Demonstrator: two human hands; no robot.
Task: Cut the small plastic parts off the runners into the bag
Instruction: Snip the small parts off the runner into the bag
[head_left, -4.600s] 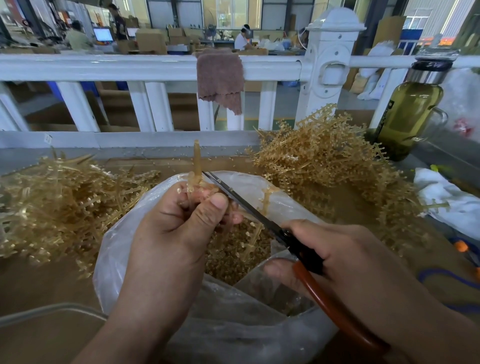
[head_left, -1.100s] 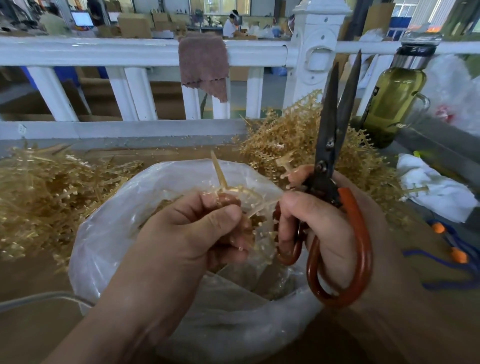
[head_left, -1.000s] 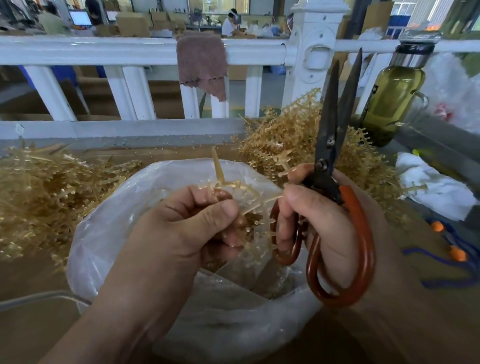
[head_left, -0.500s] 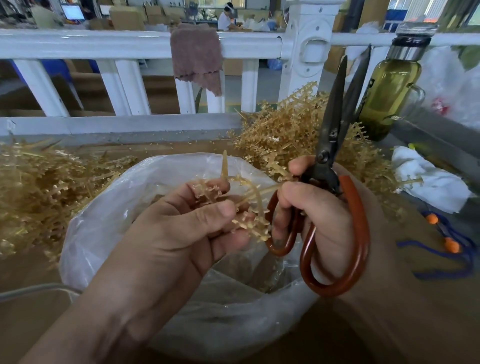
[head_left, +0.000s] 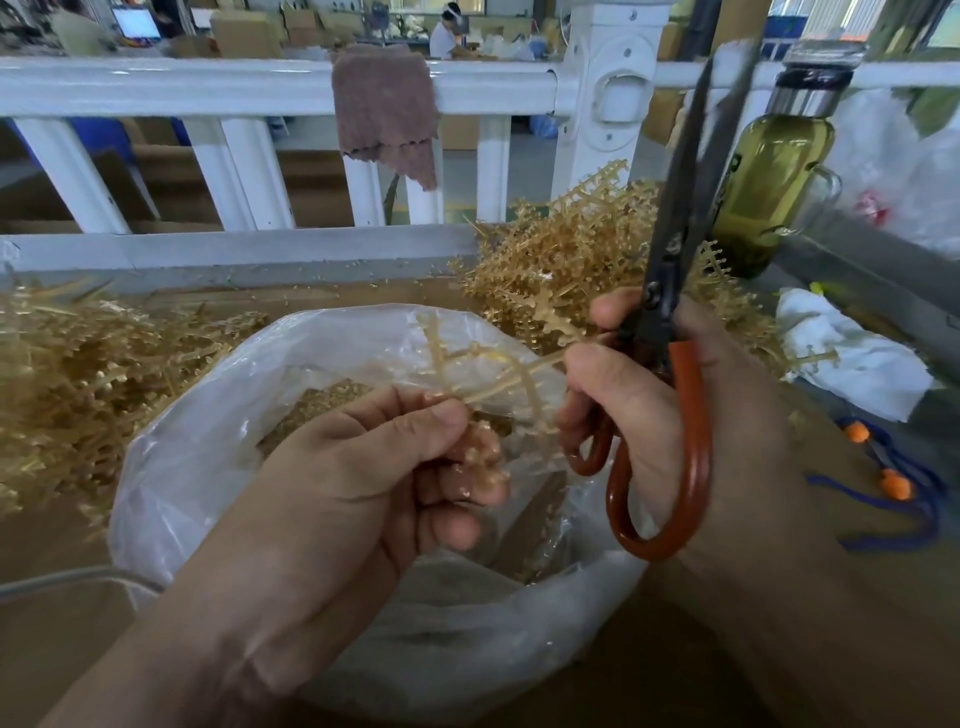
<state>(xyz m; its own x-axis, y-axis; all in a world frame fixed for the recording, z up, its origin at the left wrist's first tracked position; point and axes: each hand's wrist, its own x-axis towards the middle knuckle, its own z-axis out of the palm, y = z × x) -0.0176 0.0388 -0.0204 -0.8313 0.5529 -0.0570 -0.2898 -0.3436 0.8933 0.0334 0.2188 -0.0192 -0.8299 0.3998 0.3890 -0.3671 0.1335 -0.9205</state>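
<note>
We see a white railing (head_left: 208, 88) with a square post (head_left: 608, 104) behind the brown worktop (head_left: 52, 551). A brown cloth (head_left: 384, 104) hangs over its top rail. Beyond it, we note cardboard boxes (head_left: 244, 31), a lit monitor (head_left: 136, 22) and a seated person (head_left: 444, 31).

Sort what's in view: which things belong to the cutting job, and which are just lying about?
Job: left hand pinching a runner; right hand gripping the scissors; bag; left pile; right pile.
Lying about: brown cloth on the rail; green bottle; white rag; blue cord with orange beads.
</note>
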